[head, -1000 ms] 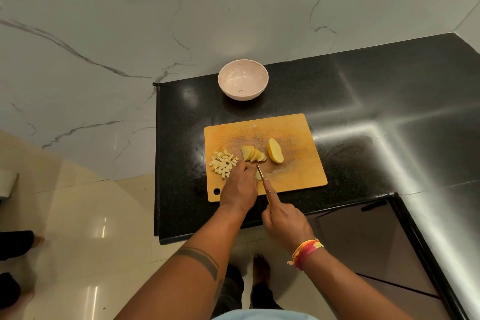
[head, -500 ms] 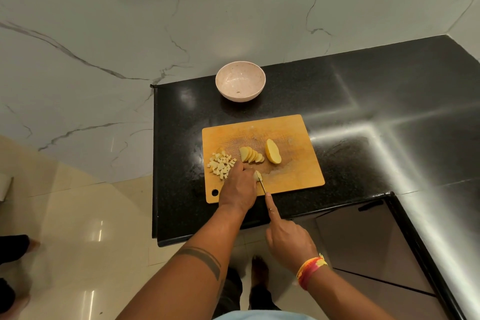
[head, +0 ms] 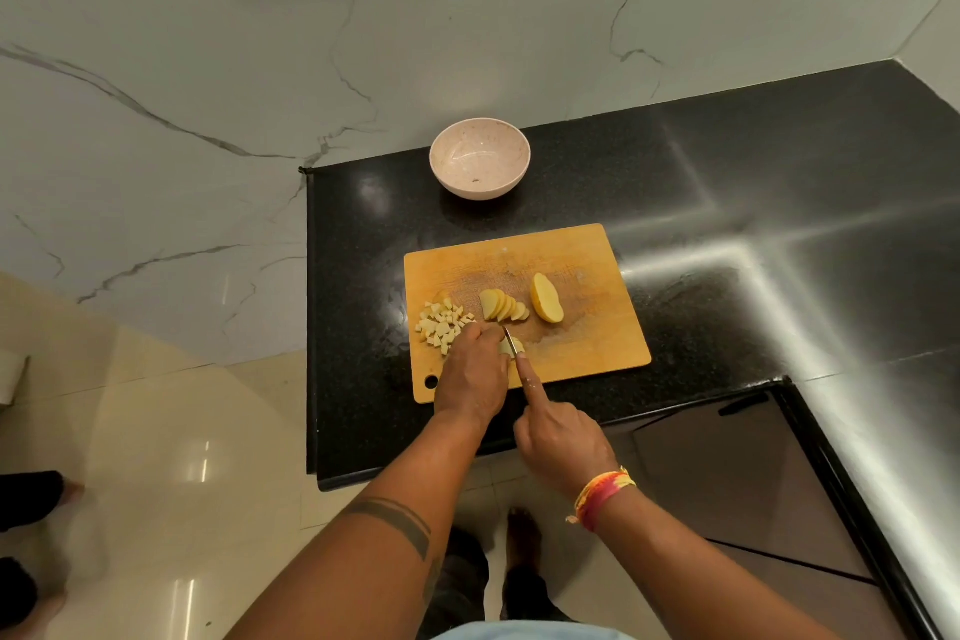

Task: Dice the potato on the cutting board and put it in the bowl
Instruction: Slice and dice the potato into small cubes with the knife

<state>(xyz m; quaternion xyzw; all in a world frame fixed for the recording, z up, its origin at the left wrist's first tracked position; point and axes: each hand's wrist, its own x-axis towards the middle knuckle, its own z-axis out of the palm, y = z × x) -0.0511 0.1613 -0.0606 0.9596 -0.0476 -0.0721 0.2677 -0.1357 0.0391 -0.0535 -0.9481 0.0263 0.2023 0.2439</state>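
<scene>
A wooden cutting board (head: 582, 255) lies on the black counter. On it sit a pile of small potato dice (head: 440, 324) at the left, a fan of potato slices (head: 502, 305) in the middle and a potato half (head: 546, 298) to their right. My left hand (head: 474, 369) holds down a potato piece (head: 505, 346) near the board's front edge. My right hand (head: 558, 437) grips a knife (head: 510, 341), index finger stretched along its back, blade in that piece. A pale pink bowl (head: 480, 157) stands behind the board.
The black counter (head: 727, 203) runs right and bends toward me along the right side; its left edge drops to the tiled floor. A marble wall rises behind. A dark cabinet drawer (head: 737, 473) sits under the counter at the right. Someone's feet show at far left.
The knife blade has shifted a little forward along the piece under my left hand; both hands stay at the board's front edge. The view has drifted slightly.
</scene>
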